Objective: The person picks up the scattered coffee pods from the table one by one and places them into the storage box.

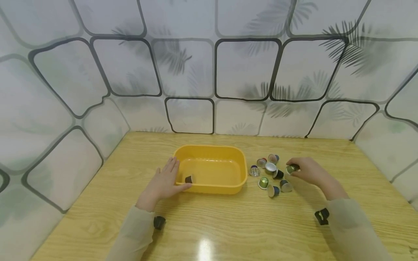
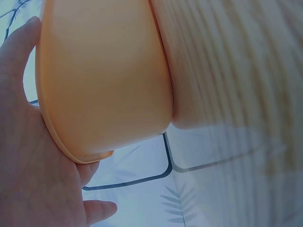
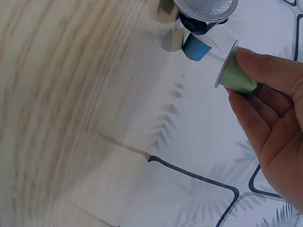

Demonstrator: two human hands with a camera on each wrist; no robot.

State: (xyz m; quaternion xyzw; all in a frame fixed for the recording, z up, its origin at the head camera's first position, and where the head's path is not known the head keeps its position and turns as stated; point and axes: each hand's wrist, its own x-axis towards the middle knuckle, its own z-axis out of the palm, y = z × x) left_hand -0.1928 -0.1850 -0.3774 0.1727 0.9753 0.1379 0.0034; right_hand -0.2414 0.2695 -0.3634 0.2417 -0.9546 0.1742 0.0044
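Yellow tub (image 2: 102, 80) cropped, wrist view.

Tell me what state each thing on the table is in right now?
Yellow tub: upright, one brown capsule inside.
Left hand: fingers straight, resting against the tub's left wall.
Right hand: pinching a green capsule.
Loose capsules: scattered on the wooden table.

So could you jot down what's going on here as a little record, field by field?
surface: wooden table, patterned wall panels behind
left hand: left hand rests flat against the near left end of the yellow plastic tub
in the tub: one dark coffee capsule
right hand: right hand pinches a green coffee capsule by its fingertips
beside the tub: loose coffee capsules to its right, green, blue, silver and dark ones
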